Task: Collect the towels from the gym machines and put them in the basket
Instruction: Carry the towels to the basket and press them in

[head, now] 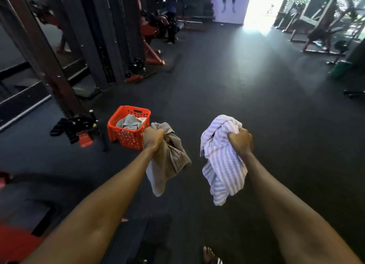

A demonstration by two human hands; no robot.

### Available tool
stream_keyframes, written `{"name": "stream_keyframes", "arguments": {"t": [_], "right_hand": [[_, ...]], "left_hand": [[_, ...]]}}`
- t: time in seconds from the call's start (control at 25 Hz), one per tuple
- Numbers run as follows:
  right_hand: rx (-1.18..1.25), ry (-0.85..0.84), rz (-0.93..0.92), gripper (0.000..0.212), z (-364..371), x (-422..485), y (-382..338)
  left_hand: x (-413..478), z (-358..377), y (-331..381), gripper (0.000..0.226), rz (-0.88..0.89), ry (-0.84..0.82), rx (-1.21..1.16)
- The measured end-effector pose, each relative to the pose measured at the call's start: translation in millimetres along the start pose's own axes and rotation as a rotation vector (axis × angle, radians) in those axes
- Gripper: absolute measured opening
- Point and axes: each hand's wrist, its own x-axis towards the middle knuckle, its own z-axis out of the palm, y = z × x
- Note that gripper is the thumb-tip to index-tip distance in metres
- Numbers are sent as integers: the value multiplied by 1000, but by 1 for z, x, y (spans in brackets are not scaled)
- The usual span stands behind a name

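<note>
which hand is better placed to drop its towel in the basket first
Left. The left hand with the beige towel is right beside the red basket; the right hand with the striped towel is farther off.

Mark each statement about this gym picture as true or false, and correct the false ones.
1. The left hand grips a beige towel. True.
2. The right hand holds nothing. False: it grips a striped towel.
3. The basket is red and stands on the floor. True.
4. The basket is empty. False: a grey cloth lies in it.
</note>
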Motion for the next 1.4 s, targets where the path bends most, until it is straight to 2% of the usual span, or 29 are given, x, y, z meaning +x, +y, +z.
{"name": "stream_keyframes", "arguments": {"t": [0.24,0.52,0.76,0.88,1.0,1.2,1.4], "right_hand": [[-36,-195,-136,59,54,148,-48],[-103,-378,-293,39,184,274,-140],[-223,-553,-412,49,296,369,-228],[-228,-574,-472,48,338,419,-281],[-212,-626,-475,49,387,456,-323],[-212,-749,-586,51,497,511,-384],[-199,-906,-670,33,608,553,-453]], "left_hand": [[86,47,34,34,-172,202,-97],[216,39,44,42,-346,366,-90],[356,10,33,50,-484,422,-165],[408,-10,43,51,-478,490,-190],[456,-19,59,41,-465,534,-196],[556,-25,64,36,-489,612,-207],[654,-38,51,32,-577,665,-271]]}}
